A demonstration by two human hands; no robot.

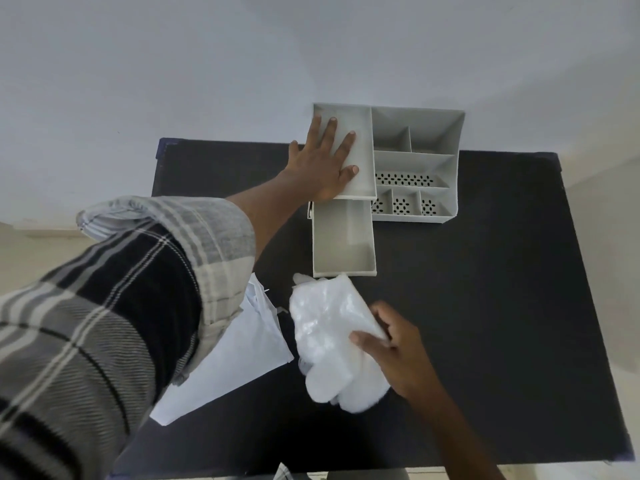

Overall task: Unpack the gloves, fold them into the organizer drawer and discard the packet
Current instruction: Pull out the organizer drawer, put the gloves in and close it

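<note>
Left hand point(323, 164) lay flat, fingers spread, on the organizer point(415, 161) top above the open drawer point(343, 244). Right hand point(398, 351) pinched the gloves point(329, 327) beside the packet point(239, 358).

Black table point(485, 306) — pale wall point(207, 64) behind

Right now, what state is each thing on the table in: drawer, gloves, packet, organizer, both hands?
Drawer: pulled out toward the person, empty.
Organizer: upright on the black table, visible compartments empty.
Gloves: out of the packet, bunched, lying just in front of the drawer.
Packet: opened, flat on the table, left of the gloves.
Left hand: flat, fingers spread, pressing the organizer top.
Right hand: grip closed on the gloves.
</note>
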